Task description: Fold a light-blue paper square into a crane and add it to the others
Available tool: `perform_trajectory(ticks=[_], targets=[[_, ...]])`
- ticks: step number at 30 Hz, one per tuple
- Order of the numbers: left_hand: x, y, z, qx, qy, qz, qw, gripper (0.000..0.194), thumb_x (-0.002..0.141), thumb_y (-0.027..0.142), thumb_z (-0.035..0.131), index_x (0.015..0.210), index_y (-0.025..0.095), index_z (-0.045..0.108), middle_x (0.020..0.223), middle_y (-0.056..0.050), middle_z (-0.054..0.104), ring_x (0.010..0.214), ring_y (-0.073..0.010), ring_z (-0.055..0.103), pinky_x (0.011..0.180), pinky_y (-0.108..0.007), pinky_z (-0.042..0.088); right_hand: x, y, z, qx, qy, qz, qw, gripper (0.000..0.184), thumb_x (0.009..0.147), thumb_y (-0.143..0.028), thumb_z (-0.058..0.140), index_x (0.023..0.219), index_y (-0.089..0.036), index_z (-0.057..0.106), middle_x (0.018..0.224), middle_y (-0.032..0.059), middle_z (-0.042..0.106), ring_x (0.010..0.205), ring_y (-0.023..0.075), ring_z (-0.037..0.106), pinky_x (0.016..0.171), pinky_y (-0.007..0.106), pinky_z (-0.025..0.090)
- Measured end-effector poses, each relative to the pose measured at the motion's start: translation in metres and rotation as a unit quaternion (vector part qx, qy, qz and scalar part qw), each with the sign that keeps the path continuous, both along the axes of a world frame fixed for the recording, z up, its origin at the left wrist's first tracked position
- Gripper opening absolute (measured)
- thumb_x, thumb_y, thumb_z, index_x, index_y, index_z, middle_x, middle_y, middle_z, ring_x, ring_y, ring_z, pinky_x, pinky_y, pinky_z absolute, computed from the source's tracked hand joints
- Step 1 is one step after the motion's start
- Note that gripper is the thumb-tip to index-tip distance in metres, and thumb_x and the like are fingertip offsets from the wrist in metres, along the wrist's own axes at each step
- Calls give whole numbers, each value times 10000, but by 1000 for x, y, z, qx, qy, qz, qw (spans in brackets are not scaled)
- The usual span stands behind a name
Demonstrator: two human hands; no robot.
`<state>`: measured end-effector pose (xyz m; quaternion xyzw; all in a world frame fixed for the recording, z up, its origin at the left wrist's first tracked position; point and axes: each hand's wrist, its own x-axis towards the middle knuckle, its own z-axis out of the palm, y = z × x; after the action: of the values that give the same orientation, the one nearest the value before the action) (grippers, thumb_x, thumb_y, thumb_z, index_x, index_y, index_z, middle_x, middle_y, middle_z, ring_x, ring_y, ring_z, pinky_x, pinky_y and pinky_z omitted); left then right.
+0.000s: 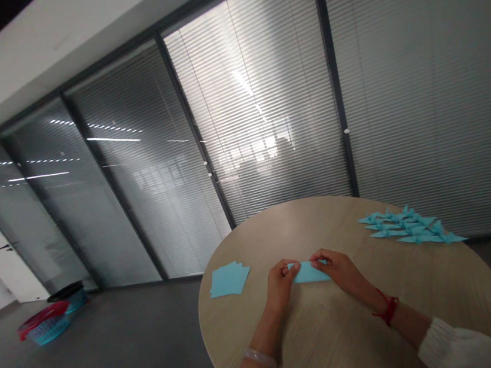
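Between my hands is a blue sheet of paper (310, 273), a flat rectangle that looks folded, close to the tabletop. My left hand (280, 281) pinches its left end between thumb and fingers. At the right end, my right hand (334, 266) has its thumb and fingers closed on the paper's upper corner. To the left lies a small fanned stack of blue paper sheets (230, 279). Several folded blue paper cranes (407, 226) sit grouped in rows at the right of the table.
The round wooden table (338, 340) stands before a glass partition with blinds (271, 102). On the grey floor at the left are a red-rimmed blue basket (47, 325) and a black-rimmed one (73, 297) behind it. A white door (7, 263) is at the far left.
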<state>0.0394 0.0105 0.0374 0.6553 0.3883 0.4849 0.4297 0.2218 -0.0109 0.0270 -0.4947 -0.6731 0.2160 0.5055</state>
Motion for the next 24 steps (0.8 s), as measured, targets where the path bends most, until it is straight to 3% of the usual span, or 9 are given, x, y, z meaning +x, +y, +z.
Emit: perform_trajectory(ticks=[6, 12, 18, 24], targets=[[1, -2, -3, 19, 40, -20, 999, 356, 672, 472, 690, 748, 125, 667, 512, 36, 488, 485, -88, 402, 479, -209, 277, -3, 0, -3, -21, -9, 57, 998, 219, 774, -369, 566, 780, -185, 685, 744, 39, 699, 719, 194, 633, 679, 277, 459], [4, -3, -5, -84, -39, -70, 993, 533, 477, 348, 841, 887, 156, 559, 655, -3, 635, 553, -142, 582, 544, -249, 456, 0, 3, -3, -26, 26, 28, 999, 221, 760, -386, 584, 773, -194, 693, 720, 33, 706, 671, 193, 640, 624, 275, 467], [4, -3, 1, -84, -118, -21, 989, 514, 451, 327, 853, 826, 161, 543, 545, 26, 618, 492, -133, 582, 548, -262, 487, 0, 8, -7, -33, 98, 45, 994, 237, 725, -414, 615, 754, -189, 684, 728, 45, 717, 677, 201, 652, 630, 290, 496], [2, 0, 1, -76, -147, -4, 986, 401, 484, 346, 844, 749, 116, 650, 657, -45, 678, 606, -152, 620, 640, -277, 495, -3, 9, -8, -81, 141, 66, 985, 278, 670, -446, 655, 722, -174, 672, 693, 49, 724, 655, 209, 666, 605, 291, 497]])
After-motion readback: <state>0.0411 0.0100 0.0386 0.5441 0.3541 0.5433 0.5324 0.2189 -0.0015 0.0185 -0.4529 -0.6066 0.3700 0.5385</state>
